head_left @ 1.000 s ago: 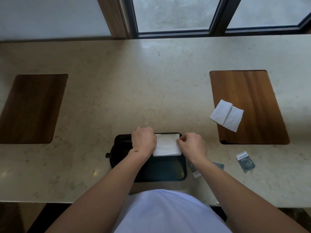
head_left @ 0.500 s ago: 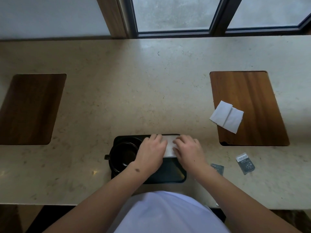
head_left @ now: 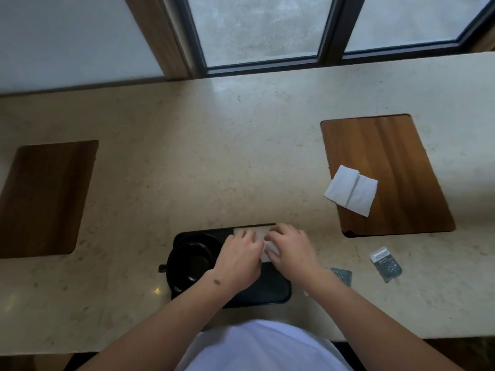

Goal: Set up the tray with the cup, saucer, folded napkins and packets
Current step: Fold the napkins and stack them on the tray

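Pale stone counter (head_left: 187, 162) is stretching from the person's white shirt out to a dark-framed window (head_left: 329, 30) at the far edge. Nearest the body, a black tray (head_left: 270, 293) is lying on the counter, with a black cup (head_left: 191, 261) sitting on a black saucer (head_left: 174, 282) in its left part. Over the tray's right part the left hand (head_left: 239, 259) and the right hand (head_left: 290, 251) are lying side by side on a white napkin (head_left: 254, 232), fingers bent and pressing down on it; whether any finger is pinching an edge cannot be told, since the hands are covering most of it. Just right of the tray a small grey packet (head_left: 341, 275) is lying on the counter, and another packet (head_left: 385, 263) is lying further right. Farther out, a second folded napkin (head_left: 351, 190) is resting across the left edge of a wooden inlay (head_left: 388, 167). Another wooden inlay (head_left: 42, 196) is sitting well apart on the left.
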